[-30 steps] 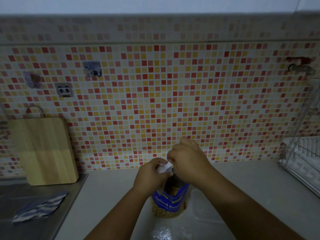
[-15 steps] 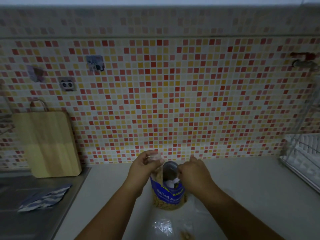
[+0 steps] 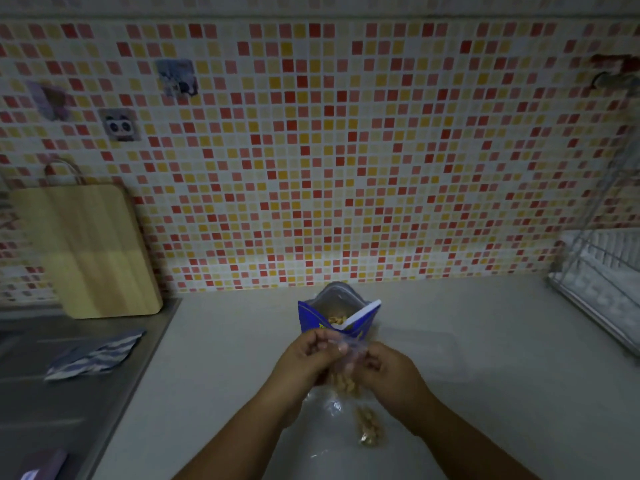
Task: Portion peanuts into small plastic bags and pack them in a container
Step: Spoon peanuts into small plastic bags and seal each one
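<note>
A blue peanut packet stands open on the counter near the tiled wall, peanuts showing inside. In front of it, my left hand and my right hand both pinch the top of a small clear plastic bag with peanuts in its bottom. Below it on the counter lies a filled small bag of peanuts beside loose clear plastic bags. A clear plastic container sits to the right of my hands, faint in the dim light.
A wooden cutting board leans on the wall at the left. A striped cloth lies on the steel sink drainboard. A wire dish rack stands at the far right.
My hands have left the top of the peanut packet and dropped toward me. They now hold a small clear bag with peanuts. The view has tilted downward.
</note>
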